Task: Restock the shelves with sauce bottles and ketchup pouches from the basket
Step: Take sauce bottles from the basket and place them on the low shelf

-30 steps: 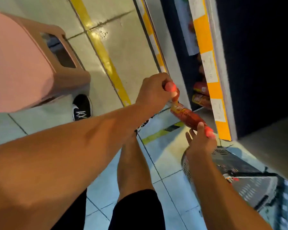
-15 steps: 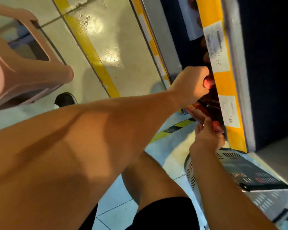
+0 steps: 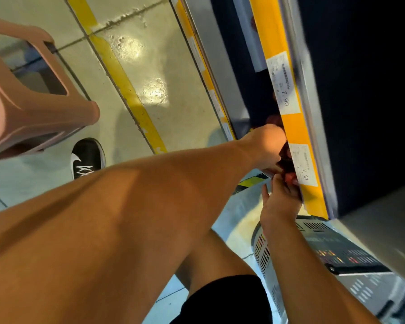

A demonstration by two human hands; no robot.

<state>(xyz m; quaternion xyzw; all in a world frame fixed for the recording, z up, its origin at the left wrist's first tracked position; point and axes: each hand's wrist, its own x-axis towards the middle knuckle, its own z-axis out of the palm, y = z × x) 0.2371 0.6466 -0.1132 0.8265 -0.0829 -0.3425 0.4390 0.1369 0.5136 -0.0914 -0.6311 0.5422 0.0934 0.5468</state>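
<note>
One second ago the sauce bottle was out in the open above the floor, held at both ends. Now it is pushed in under the yellow shelf edge (image 3: 297, 127), so the placing of this bottle is, I judge, almost finished, and the next trip to the basket can follow soon.

The left hand (image 3: 265, 146) is curled around the upper part of the bottle (image 3: 284, 157), and most of its fingers are hidden behind the shelf edge. The right hand (image 3: 282, 197) holds the lower end from below, with a fingertip pressed on the red cap (image 3: 290, 177). Only a dark red, glossy piece of the bottle shows between the two hands; it probably has a soft plastic body, but the view is too dark there to be sure.

The shelf edge is a smooth strip of yellow plastic with white paper price labels (image 3: 283, 83) on it. Behind it the shelf is black and I cannot see what stands inside.

The basket (image 3: 264, 251) stands on the floor just below the right arm. It is grey plastic with rows of narrow slots in its wall and a black handle across it. A few red things show faintly inside.

The floor (image 3: 136, 54) is pale, shiny tile with a worn yellow line. A pink plastic stool (image 3: 33, 108) with rounded corners stands to the left, near a black shoe (image 3: 87, 157).
</note>
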